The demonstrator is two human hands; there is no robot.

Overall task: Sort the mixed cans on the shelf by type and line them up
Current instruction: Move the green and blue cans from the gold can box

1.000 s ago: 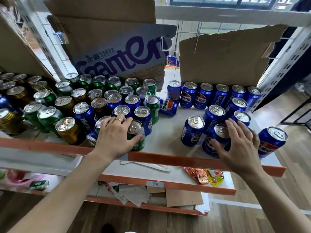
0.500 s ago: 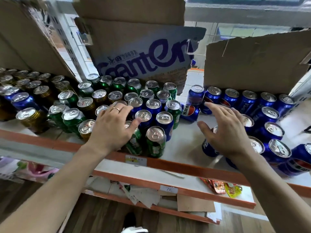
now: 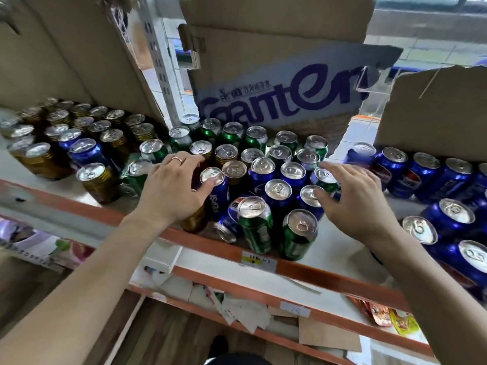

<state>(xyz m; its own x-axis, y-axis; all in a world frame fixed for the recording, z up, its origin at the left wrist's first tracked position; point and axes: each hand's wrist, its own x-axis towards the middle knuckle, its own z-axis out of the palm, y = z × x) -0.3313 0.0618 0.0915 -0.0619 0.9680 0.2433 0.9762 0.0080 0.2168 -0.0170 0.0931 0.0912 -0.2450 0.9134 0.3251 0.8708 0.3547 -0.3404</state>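
A mixed cluster of green, blue and gold cans (image 3: 276, 164) stands mid-shelf. My left hand (image 3: 174, 191), wearing a ring, lies spread over its left side, the thumb touching the top of a blue Pepsi can (image 3: 217, 191); a gold can (image 3: 195, 219) sits under the palm. My right hand (image 3: 355, 201) reaches in from the right, fingertips against a blue can (image 3: 308, 196) and a green can (image 3: 325, 177). Two green cans (image 3: 257, 225) (image 3: 299, 233) stand at the front edge. A blue can (image 3: 226, 229) lies on its side beside them.
Blue Pepsi cans (image 3: 427, 175) fill the shelf's right part, gold cans (image 3: 39, 154) the left. Cardboard boxes (image 3: 276, 83) (image 3: 434, 114) stand behind the cans. The shelf's orange front edge (image 3: 329, 275) runs below. A lower shelf holds papers and snack packets (image 3: 376, 312).
My right hand has moved left, from the blue Pepsi group over to the right side of the mixed cluster. My left hand has stayed on the cluster's left side. The view shifted left.
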